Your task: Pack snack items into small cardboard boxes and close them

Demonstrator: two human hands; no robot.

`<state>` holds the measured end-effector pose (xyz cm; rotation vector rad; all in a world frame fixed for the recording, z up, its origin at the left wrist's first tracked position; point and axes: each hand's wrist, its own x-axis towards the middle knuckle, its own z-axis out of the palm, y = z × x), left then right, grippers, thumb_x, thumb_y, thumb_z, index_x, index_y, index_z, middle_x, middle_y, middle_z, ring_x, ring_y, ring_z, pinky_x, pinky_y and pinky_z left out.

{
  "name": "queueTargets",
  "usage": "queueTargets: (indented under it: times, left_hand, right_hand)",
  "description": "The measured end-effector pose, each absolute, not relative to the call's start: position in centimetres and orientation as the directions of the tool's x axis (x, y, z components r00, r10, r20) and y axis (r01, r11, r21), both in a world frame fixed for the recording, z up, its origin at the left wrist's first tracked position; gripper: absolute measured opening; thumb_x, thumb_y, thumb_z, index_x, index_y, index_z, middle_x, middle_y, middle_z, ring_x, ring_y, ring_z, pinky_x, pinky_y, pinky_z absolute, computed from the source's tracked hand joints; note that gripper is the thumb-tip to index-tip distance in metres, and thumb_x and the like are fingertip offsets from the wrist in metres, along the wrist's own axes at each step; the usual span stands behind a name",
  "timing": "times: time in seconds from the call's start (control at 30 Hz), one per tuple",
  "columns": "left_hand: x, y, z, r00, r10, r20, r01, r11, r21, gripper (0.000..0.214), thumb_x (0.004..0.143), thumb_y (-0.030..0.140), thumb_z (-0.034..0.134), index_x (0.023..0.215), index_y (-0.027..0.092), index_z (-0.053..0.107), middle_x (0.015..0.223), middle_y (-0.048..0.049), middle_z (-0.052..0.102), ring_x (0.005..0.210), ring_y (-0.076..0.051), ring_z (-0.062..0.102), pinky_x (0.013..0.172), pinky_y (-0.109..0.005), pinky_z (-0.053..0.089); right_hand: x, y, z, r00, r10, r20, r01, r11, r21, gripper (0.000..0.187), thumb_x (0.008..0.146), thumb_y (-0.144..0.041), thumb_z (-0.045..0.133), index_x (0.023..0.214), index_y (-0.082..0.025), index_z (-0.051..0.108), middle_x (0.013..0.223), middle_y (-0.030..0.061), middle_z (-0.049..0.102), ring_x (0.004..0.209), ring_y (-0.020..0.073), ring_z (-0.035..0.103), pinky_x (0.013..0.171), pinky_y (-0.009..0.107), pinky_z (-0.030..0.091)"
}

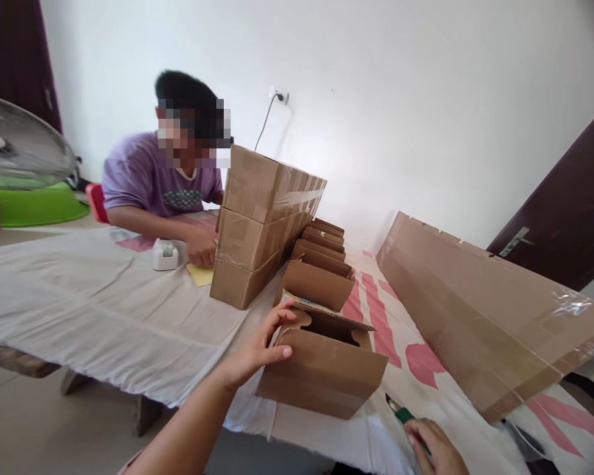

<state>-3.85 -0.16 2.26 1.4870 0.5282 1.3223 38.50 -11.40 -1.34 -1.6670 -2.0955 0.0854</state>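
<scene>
Cardboard open box (321, 369) gripped at its corner by left hand (257, 349); right hand (433, 448) clasps one green-handled tool (403, 415); three sealed cartons (257, 224) stacked beyond.

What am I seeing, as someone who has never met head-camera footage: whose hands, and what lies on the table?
The camera sits on a person's head, looking forward and down, so the two hands at the bottom are that person's own. The left hand rests on the nearest open cardboard box, thumb on its front wall. The right hand touches a green-handled thing; whether it grips it is unclear. Behind stand a row of open boxes, a stack of taped boxes and a long wrapped cardboard bundle on the white cloth. Another person in a purple shirt sits behind them.
</scene>
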Motion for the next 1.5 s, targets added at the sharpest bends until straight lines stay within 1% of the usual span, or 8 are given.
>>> queueTargets:
  times: [0.23,0.43,0.57,0.7,1.0,1.17,1.3,1.5]
  left_hand:
    - [-3.5,-1.8,4.2,0.427,0.754,0.499,0.125,-0.596,0.794,0.058,0.07,0.057,0.076,0.118,0.026,0.064,0.165,-0.0055,-0.012,0.15,-0.038,0.0,0.119,-0.057,0.014]
    - [-3.4,-3.6,5.4,0.492,0.672,0.553,0.356,-0.735,0.577,0.051,0.074,0.038,0.077,0.122,0.024,0.064,0.164,-0.0056,-0.015,0.149,-0.043,0.008,0.114,-0.061,0.026]
    - [-3.2,-4.6,6.0,0.5,0.683,0.533,0.394,-0.727,0.563,0.052,0.072,0.031,0.078,0.12,0.023,0.062,0.163,-0.0089,-0.02,0.148,-0.046,0.011,0.112,-0.061,0.03]
    - [-3.4,-4.8,6.0,0.499,0.684,0.532,0.359,-0.722,0.592,0.056,0.071,0.034,0.079,0.121,0.023,0.056,0.162,-0.0116,-0.022,0.148,-0.045,0.01,0.111,-0.06,0.032]
    - [-3.9,-4.5,5.9,0.33,0.658,0.677,0.266,-0.753,0.603,0.049,0.074,0.038,0.078,0.105,0.024,0.043,0.157,-0.0178,0.018,0.144,-0.035,0.028,0.112,-0.055,0.032]
    - [-3.3,-5.9,6.7,0.3,0.623,0.722,0.248,-0.782,0.572,0.042,0.076,0.053,0.071,0.089,0.023,0.044,0.136,-0.0139,0.037,0.129,-0.032,0.04,0.103,-0.045,0.042]
    - [-3.1,-7.0,7.4,0.306,0.549,0.777,0.18,-0.835,0.519,0.044,0.083,0.064,0.054,0.078,0.022,0.044,0.121,-0.0102,0.042,0.121,-0.03,0.041,0.102,-0.043,0.04]
    - [-3.1,-7.6,8.0,0.355,0.547,0.758,0.242,-0.837,0.49,0.03,0.079,0.045,0.063,0.074,0.022,0.044,0.115,-0.0104,0.046,0.115,-0.03,0.042,0.099,-0.045,0.042]
  right_hand:
    - [32.0,-7.5,7.0,-0.232,0.767,0.599,0.801,0.499,-0.329,0.025,0.097,-0.04,0.046,0.106,-0.024,0.063,0.102,0.0084,0.07,0.098,0.024,0.067,0.083,0.036,0.057]
    - [26.7,-4.5,12.7,-0.561,0.762,0.324,0.635,0.647,-0.423,0.046,0.101,-0.052,0.031,0.112,-0.022,0.065,0.112,0.01,0.069,0.109,0.0243,0.064,0.093,0.039,0.052]
    - [24.6,-4.5,14.4,-0.742,0.663,0.097,0.621,0.735,-0.271,0.063,0.093,-0.069,0.033,0.116,-0.02,0.065,0.113,0.0124,0.07,0.121,0.0327,0.055,0.104,0.051,0.042]
    - [24.9,-6.0,14.3,-0.727,0.675,0.123,0.664,0.738,-0.125,0.063,0.091,-0.071,0.035,0.113,-0.02,0.065,0.104,0.0116,0.071,0.123,0.0353,0.052,0.109,0.057,0.031]
    - [29.0,-7.4,14.1,-0.663,0.694,0.282,0.731,0.681,0.041,0.048,0.095,-0.063,0.037,0.098,-0.024,0.067,0.099,0.0076,0.071,0.12,0.0319,0.055,0.101,0.049,0.037]
    - [28.3,-8.4,14.7,-0.639,0.668,0.383,0.739,0.67,0.065,0.037,0.099,-0.047,0.041,0.085,-0.025,0.068,0.077,0.005,0.069,0.08,0.0241,0.063,0.077,0.04,0.046]
    - [26.5,-9.7,15.0,-0.639,0.689,0.341,0.758,0.64,0.127,0.016,0.094,-0.031,0.054,0.095,-0.025,0.069,0.073,0.0038,0.069,0.064,0.0219,0.061,0.063,0.036,0.045]
    - [23.4,-9.6,16.1,-0.674,0.714,0.19,0.731,0.682,0.034,0.016,0.084,-0.027,0.068,0.1,-0.027,0.069,0.087,0.0028,0.074,0.074,0.0237,0.069,0.064,0.033,0.049]
